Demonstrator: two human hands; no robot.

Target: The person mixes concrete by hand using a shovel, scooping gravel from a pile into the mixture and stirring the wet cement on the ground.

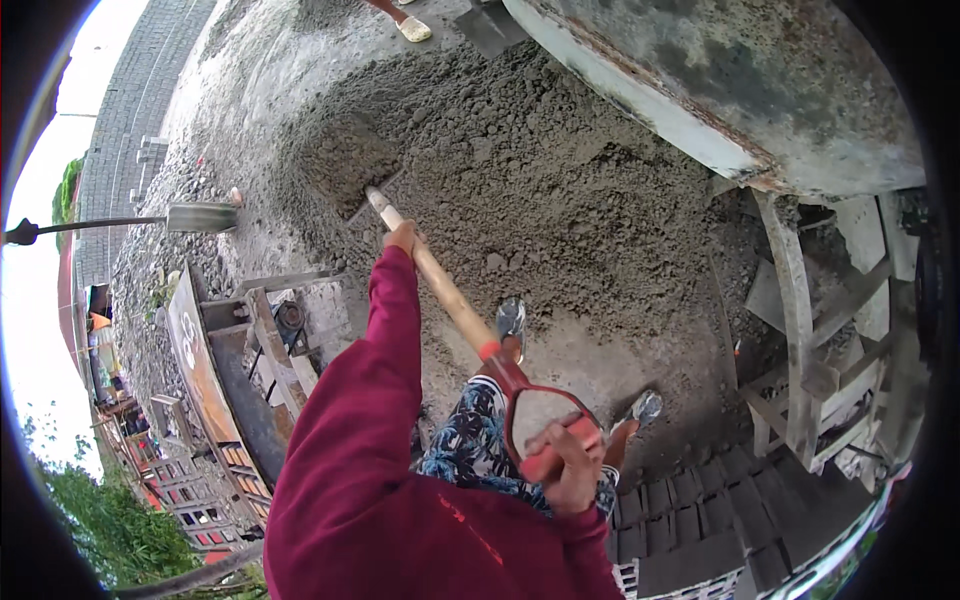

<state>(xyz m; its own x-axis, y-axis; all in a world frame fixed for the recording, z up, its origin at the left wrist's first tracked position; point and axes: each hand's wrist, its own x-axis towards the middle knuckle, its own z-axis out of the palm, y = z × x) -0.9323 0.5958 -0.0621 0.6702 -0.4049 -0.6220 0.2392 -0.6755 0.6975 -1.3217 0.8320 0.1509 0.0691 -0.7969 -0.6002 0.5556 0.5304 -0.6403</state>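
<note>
A shovel [448,294] with a pale wooden shaft and a red D-shaped grip slants across the middle of the head view. My left hand [401,238] is wrapped round the shaft low down, near the blade. At the other end, my right hand [570,462] closes round the red crossbar of the grip. The blade is mostly hidden, sunk in or covered by the wet grey mortar mix [540,190] at the left of the heap. My maroon sleeves cover both arms.
A large rusty drum-like metal body [740,80] stands at the far right above a wooden frame [795,320]. Another shovel [202,217] is at the left over gravel [150,260]. Someone's foot in a pale shoe [414,29] shows at the top. Dark stacked blocks [700,520] lie at lower right.
</note>
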